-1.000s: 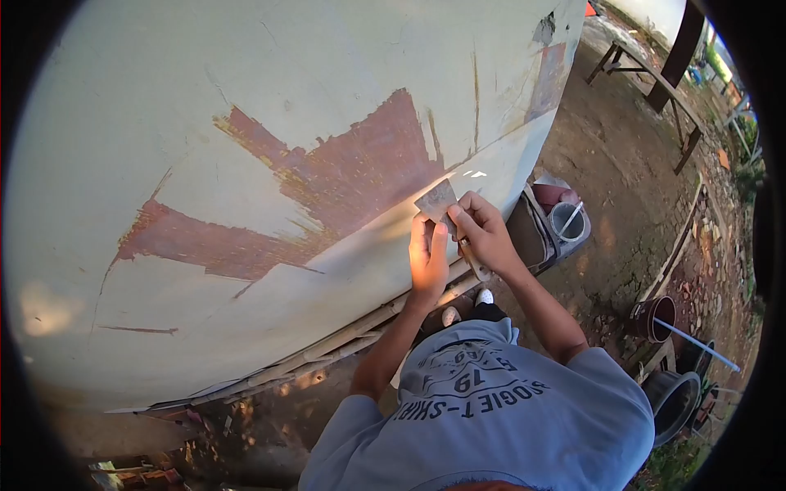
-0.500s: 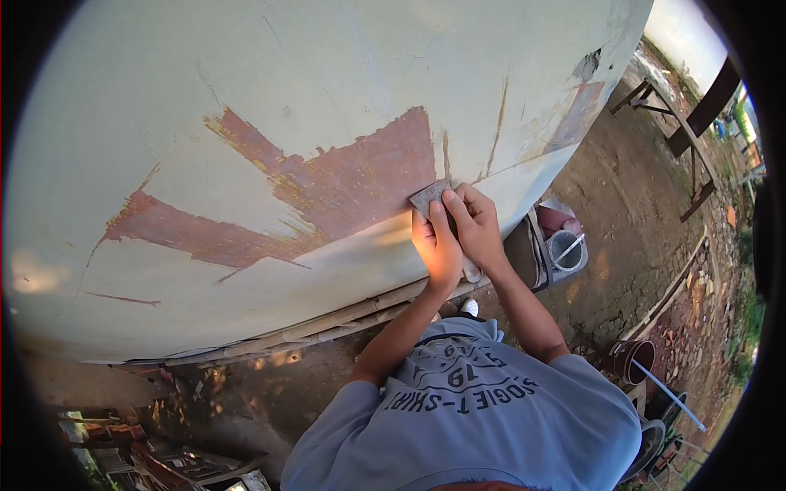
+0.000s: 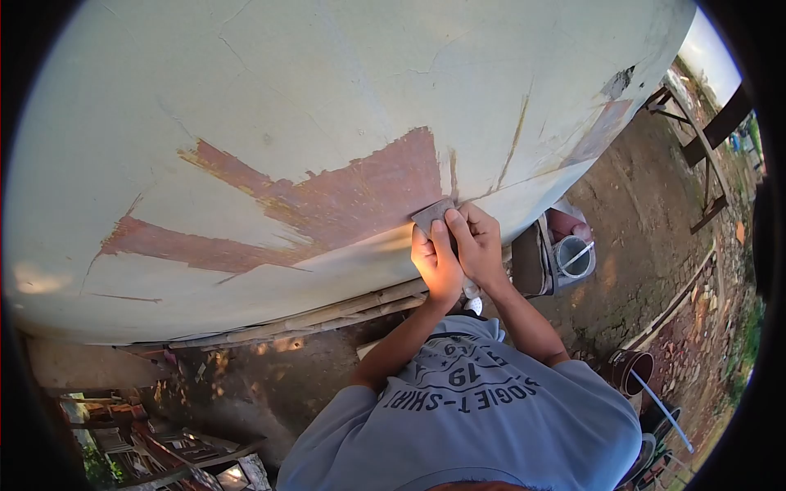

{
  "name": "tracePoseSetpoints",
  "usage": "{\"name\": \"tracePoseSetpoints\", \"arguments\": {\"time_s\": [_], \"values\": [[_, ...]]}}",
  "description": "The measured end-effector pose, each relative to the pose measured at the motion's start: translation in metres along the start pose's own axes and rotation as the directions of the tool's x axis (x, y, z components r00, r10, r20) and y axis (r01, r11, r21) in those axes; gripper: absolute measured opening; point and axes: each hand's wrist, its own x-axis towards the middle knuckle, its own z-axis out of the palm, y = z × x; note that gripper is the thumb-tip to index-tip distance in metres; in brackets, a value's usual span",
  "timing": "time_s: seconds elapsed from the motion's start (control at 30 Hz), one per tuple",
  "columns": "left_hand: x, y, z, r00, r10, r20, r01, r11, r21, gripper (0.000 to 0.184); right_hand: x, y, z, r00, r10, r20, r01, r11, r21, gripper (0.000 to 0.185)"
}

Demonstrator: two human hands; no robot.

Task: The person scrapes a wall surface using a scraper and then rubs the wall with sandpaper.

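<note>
A flat, grey, square-cornered scraper blade (image 3: pixel 431 213) is pinched between both my hands, its far edge at the wall. My left hand (image 3: pixel 438 263) grips the lower left side, with the thumb pressed on the face. On the right side, my right hand (image 3: pixel 480 244) holds it with its thumb beside the other one. Fingers behind the blade are partly hidden. Just above it, a reddish-brown bare patch (image 3: pixel 368 196) with ragged, yellow-streaked edges shows in the pale painted wall (image 3: pixel 286 82). Thin brown scrape marks (image 3: pixel 514 141) run to its right.
To the right, a bucket (image 3: pixel 573 255) with a white stick stands in a bag beside a dark container (image 3: pixel 530 260). Bamboo poles (image 3: pixel 327 315) lie along the wall's foot. A brown pot (image 3: pixel 632 368), a wooden bench frame (image 3: pixel 696 139) and piled scrap wood (image 3: pixel 164 446) are farther off.
The view has shifted, so the wall patch sits a little lower and the bucket farther right. Both hands keep their hold on the scraper blade near the patch's lower right corner.
</note>
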Motion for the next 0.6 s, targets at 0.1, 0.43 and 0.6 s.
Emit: {"name": "tracePoseSetpoints", "arguments": {"time_s": [0.1, 0.43, 0.6], "values": [[-0.002, 0.012, 0.002, 1.0, -0.016, -0.007, 0.016, 1.0, 0.011, 0.023, -0.003, -0.007, 0.0, 0.999, 0.034, 0.014, -0.033, 0.999, -0.036, 0.032], [-0.001, 0.022, 0.004, 1.0, -0.024, 0.02, 0.023, 0.998, 0.058, 0.023, 0.001, -0.009, -0.001, 0.998, 0.06, 0.036, -0.061, 0.998, 0.026, 0.032], [0.005, 0.021, 0.007, 1.0, 0.025, 0.015, -0.026, 0.997, 0.075, 0.024, 0.006, -0.013, 0.0, 0.998, 0.005, 0.07, -0.008, 0.999, 0.043, 0.031]]}}
